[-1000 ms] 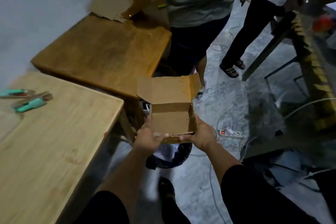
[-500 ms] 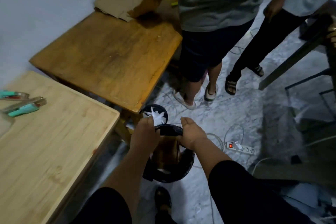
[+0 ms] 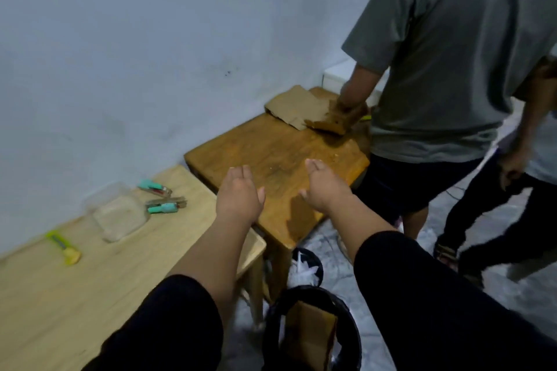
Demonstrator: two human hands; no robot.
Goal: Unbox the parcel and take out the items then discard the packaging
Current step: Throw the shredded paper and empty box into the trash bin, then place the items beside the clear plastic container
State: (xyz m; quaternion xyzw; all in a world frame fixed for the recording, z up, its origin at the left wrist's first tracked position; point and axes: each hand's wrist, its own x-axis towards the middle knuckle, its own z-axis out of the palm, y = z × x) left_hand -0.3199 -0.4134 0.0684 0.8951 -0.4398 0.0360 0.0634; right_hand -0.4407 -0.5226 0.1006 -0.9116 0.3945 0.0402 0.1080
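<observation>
Head view, as I log it:

- Left hand (image 3: 239, 196): raised over the gap between the two desks, fingers straight and loose, holding nothing.
- Right hand (image 3: 325, 187): level with the left and apart from it, over the darker desk (image 3: 271, 141), likewise loose and empty.
- Cardboard box (image 3: 310, 337): standing inside the black bin (image 3: 271, 328) on the floor, below my arms.
- Pale desk (image 3: 60, 295): carries two teal-handled tools (image 3: 164, 206), a clear plastic container (image 3: 120, 217), a yellow-green cutter (image 3: 64, 247).
- Darker desk, far end: flattened cardboard (image 3: 297, 107) under another person's hand.
- Second small bin (image 3: 307, 265): white scraps inside.
</observation>
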